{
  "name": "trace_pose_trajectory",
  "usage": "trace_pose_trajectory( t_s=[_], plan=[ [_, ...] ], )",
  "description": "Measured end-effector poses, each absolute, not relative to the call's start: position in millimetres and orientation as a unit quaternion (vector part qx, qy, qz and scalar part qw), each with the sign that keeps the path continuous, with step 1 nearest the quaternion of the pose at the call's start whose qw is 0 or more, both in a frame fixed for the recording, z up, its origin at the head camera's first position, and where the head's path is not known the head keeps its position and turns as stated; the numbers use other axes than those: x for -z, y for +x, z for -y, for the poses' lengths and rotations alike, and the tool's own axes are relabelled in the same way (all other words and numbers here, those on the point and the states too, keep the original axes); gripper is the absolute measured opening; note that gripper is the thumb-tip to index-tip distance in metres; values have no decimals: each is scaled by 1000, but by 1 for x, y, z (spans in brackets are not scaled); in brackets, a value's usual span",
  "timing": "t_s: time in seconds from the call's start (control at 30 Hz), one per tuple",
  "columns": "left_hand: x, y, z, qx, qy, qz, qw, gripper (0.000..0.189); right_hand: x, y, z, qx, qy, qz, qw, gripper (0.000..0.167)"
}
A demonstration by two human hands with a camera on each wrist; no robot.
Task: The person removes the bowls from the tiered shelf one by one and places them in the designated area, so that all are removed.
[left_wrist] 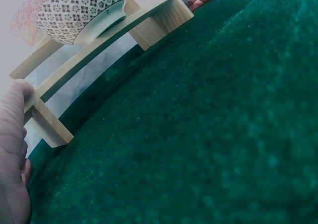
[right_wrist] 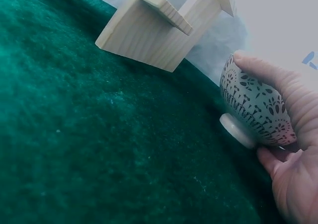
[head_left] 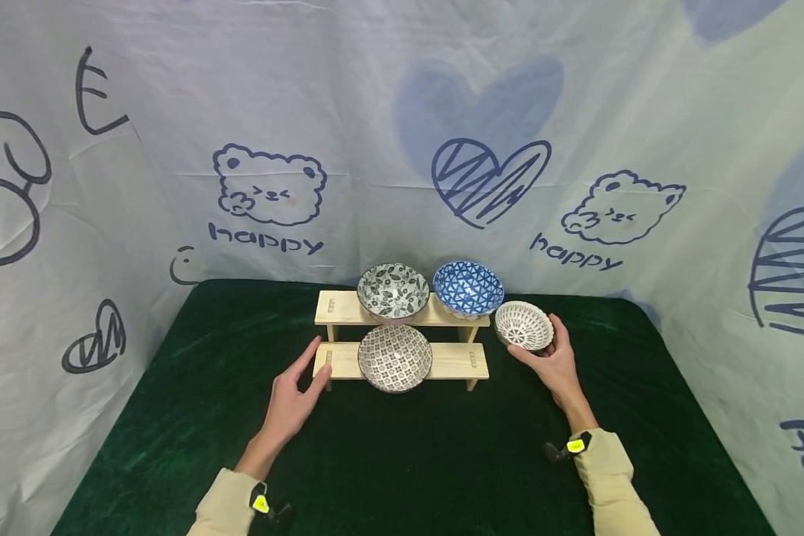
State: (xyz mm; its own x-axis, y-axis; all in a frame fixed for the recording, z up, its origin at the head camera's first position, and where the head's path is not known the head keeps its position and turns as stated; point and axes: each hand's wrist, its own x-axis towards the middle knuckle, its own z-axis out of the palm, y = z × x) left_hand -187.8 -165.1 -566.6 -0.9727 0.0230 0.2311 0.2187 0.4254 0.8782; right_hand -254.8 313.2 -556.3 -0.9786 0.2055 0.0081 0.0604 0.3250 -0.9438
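Note:
In the head view my right hand point(head_left: 554, 366) grips a small white bowl with a dark pattern point(head_left: 524, 326) by its rim and side, just right of a two-step wooden stand point(head_left: 452, 361). The right wrist view shows the thumb on this patterned bowl's point(right_wrist: 253, 102) rim and a finger below its wall. My left hand point(head_left: 293, 398) is at the stand's left end, fingers extended, thumb touching the lower board point(left_wrist: 74, 65). A brown-patterned bowl point(head_left: 394, 359) sits on the lower step. On the upper step are a leaf-patterned bowl point(head_left: 393, 292) and a blue bowl point(head_left: 469, 288).
Dark green velvet cloth point(head_left: 415, 461) covers the table under the stand. A pale curtain point(head_left: 362, 112) with blue hearts and bear drawings hangs behind and along both sides. The blue bowl's rim overhangs the upper step's right end, close to the small bowl.

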Motion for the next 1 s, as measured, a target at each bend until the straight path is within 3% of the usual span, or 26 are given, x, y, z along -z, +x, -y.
trace_pose_trajectory(
  t_s=[0.43, 1.0],
  plan=[
    [568, -189, 165, 529, -74, 839, 101, 62, 556, -236, -319, -613, -59, 785, 68, 109],
    [569, -189, 164, 530, -76, 838, 103, 61, 553, -188, -313, -591, -26, 800, 94, 99]
  ],
)
